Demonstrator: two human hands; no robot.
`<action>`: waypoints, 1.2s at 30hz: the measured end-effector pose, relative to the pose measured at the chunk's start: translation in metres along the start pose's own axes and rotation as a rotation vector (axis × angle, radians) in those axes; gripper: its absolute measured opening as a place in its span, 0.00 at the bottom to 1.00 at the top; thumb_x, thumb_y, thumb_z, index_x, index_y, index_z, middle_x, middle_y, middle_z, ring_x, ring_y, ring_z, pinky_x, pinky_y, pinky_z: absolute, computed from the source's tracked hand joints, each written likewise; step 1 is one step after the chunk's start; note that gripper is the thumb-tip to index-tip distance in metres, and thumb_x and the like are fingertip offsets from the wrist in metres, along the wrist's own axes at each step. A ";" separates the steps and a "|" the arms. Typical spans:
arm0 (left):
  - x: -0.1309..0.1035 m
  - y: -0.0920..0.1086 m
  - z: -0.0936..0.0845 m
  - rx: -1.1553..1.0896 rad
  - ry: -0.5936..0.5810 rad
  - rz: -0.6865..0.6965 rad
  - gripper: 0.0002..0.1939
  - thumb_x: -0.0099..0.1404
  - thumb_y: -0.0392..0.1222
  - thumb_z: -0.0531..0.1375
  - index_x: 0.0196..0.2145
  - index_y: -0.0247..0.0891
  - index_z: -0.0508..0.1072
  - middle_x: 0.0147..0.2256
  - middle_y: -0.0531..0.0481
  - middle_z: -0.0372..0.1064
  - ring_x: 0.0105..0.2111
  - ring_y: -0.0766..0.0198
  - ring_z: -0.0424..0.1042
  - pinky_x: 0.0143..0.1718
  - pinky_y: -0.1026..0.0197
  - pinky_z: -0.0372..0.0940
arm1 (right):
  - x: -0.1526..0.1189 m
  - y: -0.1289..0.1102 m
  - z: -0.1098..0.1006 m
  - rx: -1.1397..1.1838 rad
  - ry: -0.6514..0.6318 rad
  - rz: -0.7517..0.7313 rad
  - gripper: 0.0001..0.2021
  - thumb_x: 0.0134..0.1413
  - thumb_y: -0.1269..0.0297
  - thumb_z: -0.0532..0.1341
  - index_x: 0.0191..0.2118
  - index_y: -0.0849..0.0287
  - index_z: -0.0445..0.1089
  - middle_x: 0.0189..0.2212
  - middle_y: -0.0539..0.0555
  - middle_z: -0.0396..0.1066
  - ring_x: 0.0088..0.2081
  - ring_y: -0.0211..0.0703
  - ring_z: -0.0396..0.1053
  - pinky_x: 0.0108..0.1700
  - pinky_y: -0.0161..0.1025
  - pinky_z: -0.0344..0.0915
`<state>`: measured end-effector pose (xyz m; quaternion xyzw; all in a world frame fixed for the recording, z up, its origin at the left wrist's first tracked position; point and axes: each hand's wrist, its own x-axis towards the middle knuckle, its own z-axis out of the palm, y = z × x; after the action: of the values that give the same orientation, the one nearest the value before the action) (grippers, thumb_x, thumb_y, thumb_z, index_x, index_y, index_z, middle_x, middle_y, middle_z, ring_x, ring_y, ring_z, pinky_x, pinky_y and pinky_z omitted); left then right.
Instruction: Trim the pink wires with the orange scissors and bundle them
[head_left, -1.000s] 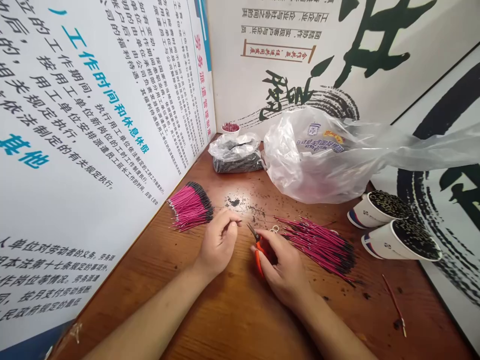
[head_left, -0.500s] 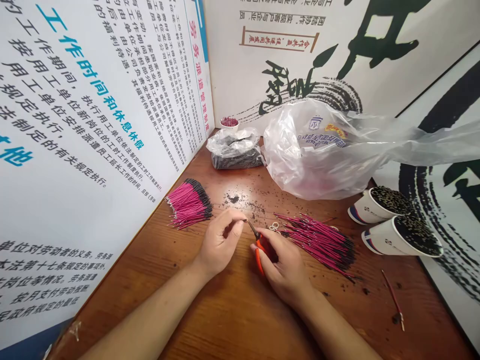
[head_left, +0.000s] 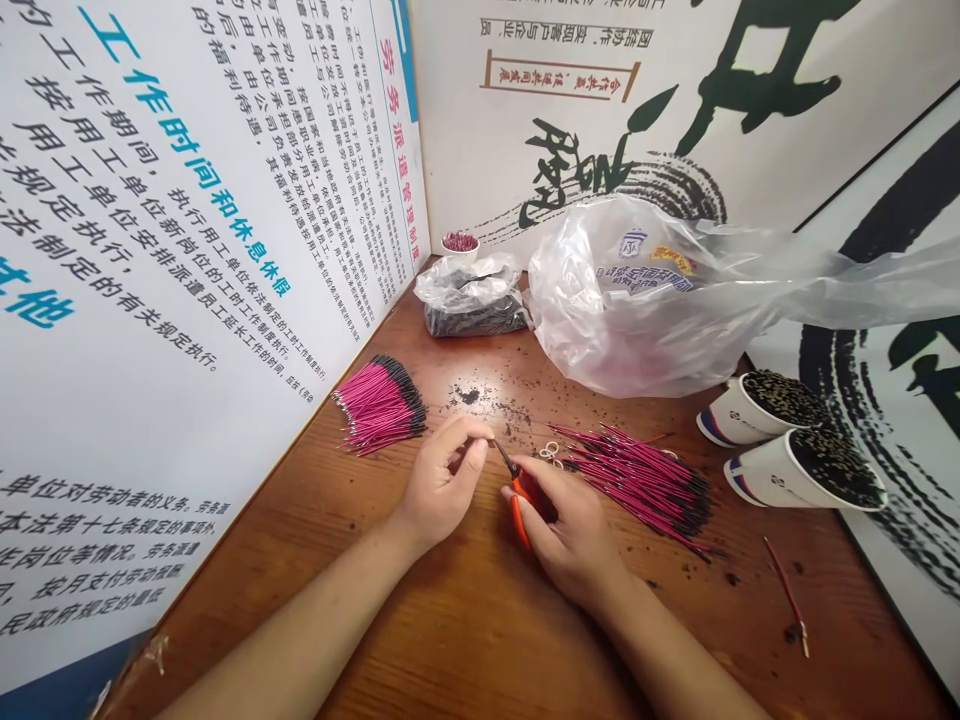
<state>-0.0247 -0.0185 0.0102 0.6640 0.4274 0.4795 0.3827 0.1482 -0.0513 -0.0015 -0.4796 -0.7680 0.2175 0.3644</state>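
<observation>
My right hand (head_left: 566, 520) is wrapped round orange-handled scissors (head_left: 520, 510), whose dark blades point up and left. The blade tips reach the fingertips of my left hand (head_left: 448, 480). Thumb and forefinger of that hand are pinched together on something small and dark that I cannot make out. To the left lies a neat bundle of pink wires with black ends (head_left: 382, 402). A looser pile of pink and black wires (head_left: 637, 480) is spread to the right, just beyond my right hand.
Two tilted paper cups (head_left: 772, 478) full of small dark pieces stand at the right. A clear plastic bag (head_left: 622, 310), an open bag of black pieces (head_left: 472, 310) and a small cup (head_left: 460, 246) are at the back. One wire (head_left: 786, 590) lies front right; dark crumbs dot the table (head_left: 450, 640).
</observation>
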 end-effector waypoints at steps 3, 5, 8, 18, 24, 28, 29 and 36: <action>0.000 0.000 0.000 0.003 -0.003 -0.016 0.09 0.70 0.40 0.50 0.34 0.37 0.68 0.33 0.49 0.64 0.30 0.67 0.65 0.30 0.64 0.60 | 0.000 0.000 0.000 -0.005 -0.002 -0.001 0.10 0.61 0.66 0.57 0.48 0.56 0.69 0.36 0.54 0.76 0.34 0.42 0.72 0.36 0.36 0.68; 0.000 0.000 0.000 0.005 -0.002 -0.021 0.09 0.70 0.40 0.50 0.34 0.37 0.68 0.33 0.49 0.65 0.30 0.66 0.65 0.30 0.64 0.60 | -0.001 0.000 -0.001 -0.014 -0.004 0.002 0.10 0.62 0.66 0.56 0.47 0.56 0.69 0.37 0.55 0.77 0.35 0.43 0.73 0.37 0.37 0.68; 0.000 0.000 0.000 0.004 -0.003 -0.017 0.09 0.70 0.39 0.50 0.33 0.37 0.68 0.33 0.49 0.65 0.30 0.67 0.65 0.30 0.64 0.60 | -0.001 0.000 -0.001 -0.021 -0.006 0.000 0.10 0.62 0.65 0.56 0.47 0.56 0.69 0.38 0.56 0.77 0.36 0.43 0.74 0.37 0.37 0.68; 0.000 -0.002 0.001 -0.022 0.003 -0.029 0.10 0.70 0.40 0.50 0.33 0.37 0.68 0.33 0.49 0.65 0.31 0.66 0.65 0.30 0.64 0.61 | 0.001 -0.004 -0.001 -0.006 -0.007 0.022 0.09 0.61 0.65 0.57 0.47 0.57 0.68 0.30 0.51 0.72 0.30 0.40 0.69 0.34 0.34 0.65; 0.000 -0.003 0.000 -0.022 0.002 -0.037 0.10 0.70 0.41 0.50 0.33 0.37 0.68 0.33 0.49 0.65 0.30 0.66 0.65 0.30 0.64 0.61 | 0.002 -0.004 -0.002 -0.003 -0.016 0.021 0.09 0.61 0.65 0.57 0.46 0.56 0.68 0.29 0.50 0.71 0.29 0.39 0.68 0.33 0.34 0.63; 0.000 -0.001 0.000 -0.022 -0.001 -0.043 0.10 0.70 0.41 0.50 0.33 0.37 0.68 0.33 0.49 0.65 0.30 0.66 0.65 0.30 0.64 0.60 | 0.001 -0.004 -0.002 0.002 -0.028 0.019 0.08 0.62 0.65 0.56 0.44 0.57 0.69 0.30 0.51 0.72 0.30 0.40 0.68 0.33 0.34 0.63; 0.000 -0.001 0.000 -0.025 -0.002 -0.045 0.10 0.70 0.41 0.50 0.33 0.37 0.68 0.33 0.49 0.65 0.30 0.66 0.65 0.29 0.64 0.60 | 0.001 -0.004 -0.002 0.004 -0.030 0.020 0.08 0.62 0.65 0.56 0.44 0.57 0.69 0.30 0.51 0.73 0.30 0.40 0.69 0.34 0.34 0.63; 0.000 -0.003 0.000 -0.067 -0.032 -0.054 0.10 0.71 0.40 0.50 0.34 0.37 0.68 0.34 0.50 0.64 0.30 0.68 0.64 0.30 0.64 0.60 | 0.000 -0.002 -0.002 0.032 -0.044 0.024 0.07 0.62 0.67 0.56 0.45 0.57 0.68 0.35 0.53 0.75 0.34 0.41 0.70 0.36 0.34 0.63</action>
<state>-0.0257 -0.0173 0.0072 0.6467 0.4228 0.4723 0.4243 0.1483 -0.0520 0.0012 -0.4779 -0.7665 0.2445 0.3526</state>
